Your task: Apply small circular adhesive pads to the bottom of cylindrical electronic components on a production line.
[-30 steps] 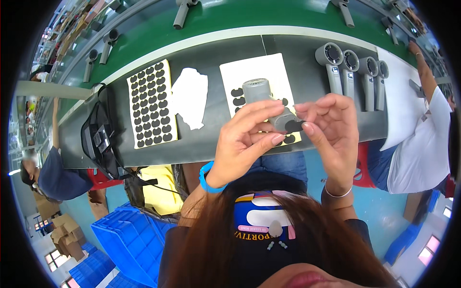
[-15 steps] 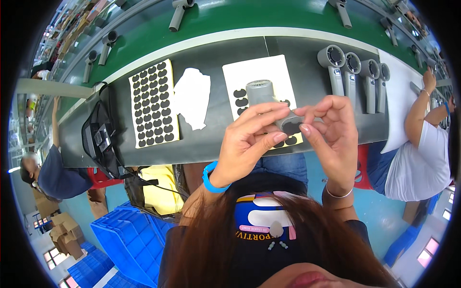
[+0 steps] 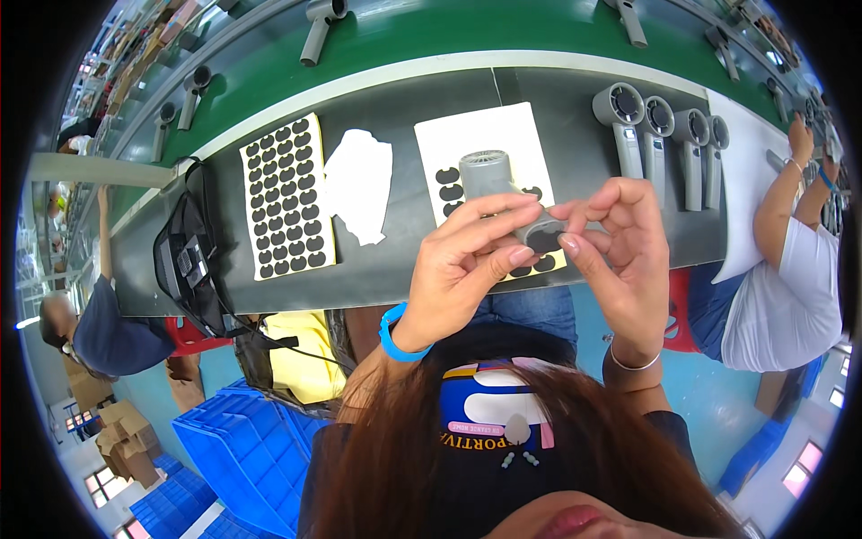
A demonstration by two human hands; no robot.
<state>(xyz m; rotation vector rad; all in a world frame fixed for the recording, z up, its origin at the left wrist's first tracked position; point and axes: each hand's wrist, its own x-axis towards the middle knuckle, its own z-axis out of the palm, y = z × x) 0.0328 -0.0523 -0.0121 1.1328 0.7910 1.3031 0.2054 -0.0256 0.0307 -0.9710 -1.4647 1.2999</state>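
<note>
My left hand (image 3: pixel 462 269) is closed around a grey handheld fan (image 3: pixel 485 171), whose round vented head points away from me. The end of its handle faces me and carries a dark rounded sticker (image 3: pixel 544 237). At the sticker's right edge, the thumb and fingertips of my right hand (image 3: pixel 620 251) pinch against it. Under the fan lies a white backing sheet (image 3: pixel 476 126) with several black stickers on it, partly hidden by my hands. Further left is a fuller sticker sheet (image 3: pixel 287 198) with rows of black stickers.
Several grey fans (image 3: pixel 620 106) stand in a row at the right of the dark table (image 3: pixel 404 225). A torn white paper (image 3: pixel 359 184) and a black bag (image 3: pixel 184 251) lie left. Beyond runs a green conveyor (image 3: pixel 467 36) carrying fans. People sit on both sides; blue crates (image 3: pixel 238 449) stand below.
The fans on the green conveyor have shifted left. My hands and the held fan are nearly unmoved. The person on the right has moved their hands.
</note>
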